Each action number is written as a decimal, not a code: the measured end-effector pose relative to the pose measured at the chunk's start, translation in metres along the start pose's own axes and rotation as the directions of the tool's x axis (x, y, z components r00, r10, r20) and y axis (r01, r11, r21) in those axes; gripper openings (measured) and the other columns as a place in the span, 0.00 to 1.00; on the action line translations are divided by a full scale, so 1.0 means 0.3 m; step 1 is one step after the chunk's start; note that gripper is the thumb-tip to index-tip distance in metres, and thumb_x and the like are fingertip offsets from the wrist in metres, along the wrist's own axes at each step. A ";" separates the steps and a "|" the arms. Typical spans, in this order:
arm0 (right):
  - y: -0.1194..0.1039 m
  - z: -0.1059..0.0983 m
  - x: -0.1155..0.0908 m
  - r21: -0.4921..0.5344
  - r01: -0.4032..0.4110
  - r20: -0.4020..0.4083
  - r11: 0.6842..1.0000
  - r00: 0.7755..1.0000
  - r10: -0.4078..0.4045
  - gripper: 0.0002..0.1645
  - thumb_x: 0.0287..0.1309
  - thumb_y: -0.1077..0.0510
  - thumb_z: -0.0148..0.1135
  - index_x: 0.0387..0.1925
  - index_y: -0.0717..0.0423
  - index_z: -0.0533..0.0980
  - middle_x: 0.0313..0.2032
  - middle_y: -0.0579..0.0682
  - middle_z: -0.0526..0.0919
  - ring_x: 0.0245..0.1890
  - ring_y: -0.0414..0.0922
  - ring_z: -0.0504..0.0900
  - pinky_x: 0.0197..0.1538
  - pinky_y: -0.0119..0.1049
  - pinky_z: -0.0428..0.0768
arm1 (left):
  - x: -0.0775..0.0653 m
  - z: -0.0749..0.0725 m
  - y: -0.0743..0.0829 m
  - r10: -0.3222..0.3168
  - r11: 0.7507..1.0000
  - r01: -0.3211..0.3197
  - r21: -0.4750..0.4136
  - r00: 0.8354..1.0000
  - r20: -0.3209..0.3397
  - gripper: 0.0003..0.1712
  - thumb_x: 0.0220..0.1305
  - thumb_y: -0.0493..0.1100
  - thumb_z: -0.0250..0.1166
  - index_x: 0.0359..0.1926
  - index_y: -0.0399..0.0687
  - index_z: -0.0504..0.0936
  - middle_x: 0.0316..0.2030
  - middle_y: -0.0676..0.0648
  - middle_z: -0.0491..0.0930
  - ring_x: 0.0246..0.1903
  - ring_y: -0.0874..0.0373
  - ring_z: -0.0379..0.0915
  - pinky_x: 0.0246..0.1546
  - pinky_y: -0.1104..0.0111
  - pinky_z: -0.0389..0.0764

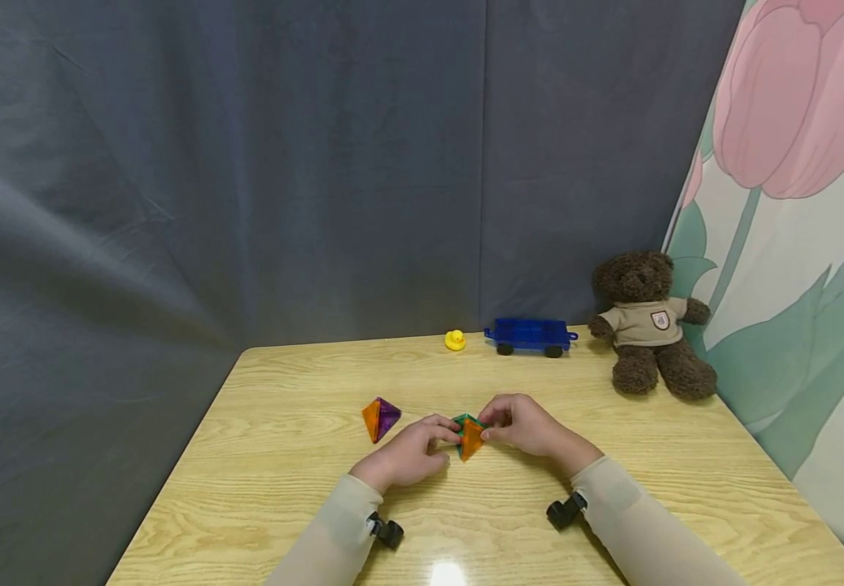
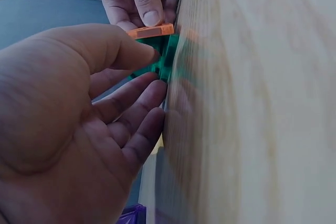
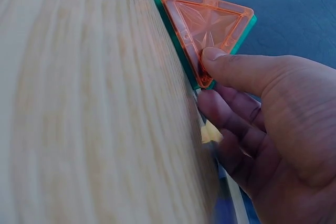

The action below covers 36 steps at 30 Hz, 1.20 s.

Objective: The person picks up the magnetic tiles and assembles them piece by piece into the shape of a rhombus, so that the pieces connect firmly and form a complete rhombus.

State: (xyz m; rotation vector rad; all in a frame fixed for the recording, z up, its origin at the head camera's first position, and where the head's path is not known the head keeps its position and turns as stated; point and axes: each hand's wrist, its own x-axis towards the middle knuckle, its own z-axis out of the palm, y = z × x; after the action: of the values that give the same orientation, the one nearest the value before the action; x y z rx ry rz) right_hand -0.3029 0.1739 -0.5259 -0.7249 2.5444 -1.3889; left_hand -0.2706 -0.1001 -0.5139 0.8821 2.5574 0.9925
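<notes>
On the table, in front of the person, sits a small shape of see-through magnetic tiles. An orange triangular magnetic tile (image 3: 210,17) forms its near face, with green triangular magnetic tiles (image 2: 153,43) behind it. From the left, the left hand (image 1: 416,449) holds the green tiles between thumb and fingers. At the other side, the right hand (image 1: 526,425) pinches a corner of the shape, thumb on the orange tile and fingertips behind. Another tile shape, orange and purple (image 1: 388,417), lies left of the hands.
A yellow rubber duck (image 1: 455,340) and a blue toy wagon (image 1: 531,334) stand along the table's back edge. At the back right sits a brown teddy bear (image 1: 641,317) in a beige shirt. A dark curtain (image 1: 363,179) hangs behind the table (image 1: 260,488).
</notes>
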 end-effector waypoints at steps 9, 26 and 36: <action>0.013 -0.004 0.001 -0.069 0.005 -0.032 0.998 0.999 -0.007 0.09 0.60 0.60 0.77 0.40 0.42 0.88 0.37 0.41 0.84 0.27 0.45 0.74 0.30 0.35 0.75 | -0.021 -0.045 0.016 0.022 0.999 -0.025 -0.037 0.997 -0.072 0.19 0.75 0.38 0.65 0.63 0.54 0.84 0.62 0.59 0.76 0.60 0.59 0.75 0.62 0.63 0.78; 0.035 -0.035 -0.003 -0.102 -0.072 -0.143 0.992 0.988 0.057 0.08 0.60 0.62 0.77 0.40 0.47 0.87 0.38 0.42 0.85 0.30 0.45 0.75 0.32 0.35 0.76 | -0.067 -0.195 0.024 0.046 0.993 -0.087 -0.082 0.913 -0.406 0.19 0.75 0.38 0.65 0.61 0.64 0.83 0.58 0.62 0.78 0.61 0.53 0.74 0.49 0.60 0.83; 0.045 -0.056 -0.001 -0.092 -0.111 -0.175 0.990 0.980 0.094 0.08 0.61 0.61 0.76 0.41 0.48 0.87 0.39 0.44 0.85 0.32 0.45 0.78 0.35 0.38 0.79 | -0.096 -0.257 -0.043 -0.035 0.989 -0.034 -0.143 0.888 -0.458 0.19 0.75 0.41 0.66 0.63 0.64 0.81 0.62 0.57 0.76 0.68 0.52 0.69 0.71 0.49 0.69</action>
State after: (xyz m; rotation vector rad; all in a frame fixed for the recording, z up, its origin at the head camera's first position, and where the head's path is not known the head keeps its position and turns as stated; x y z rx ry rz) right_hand -0.3131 0.1926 -0.5276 -0.5005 2.7580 -1.3507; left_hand -0.2875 -0.1658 -0.4654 0.6651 2.8044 1.5266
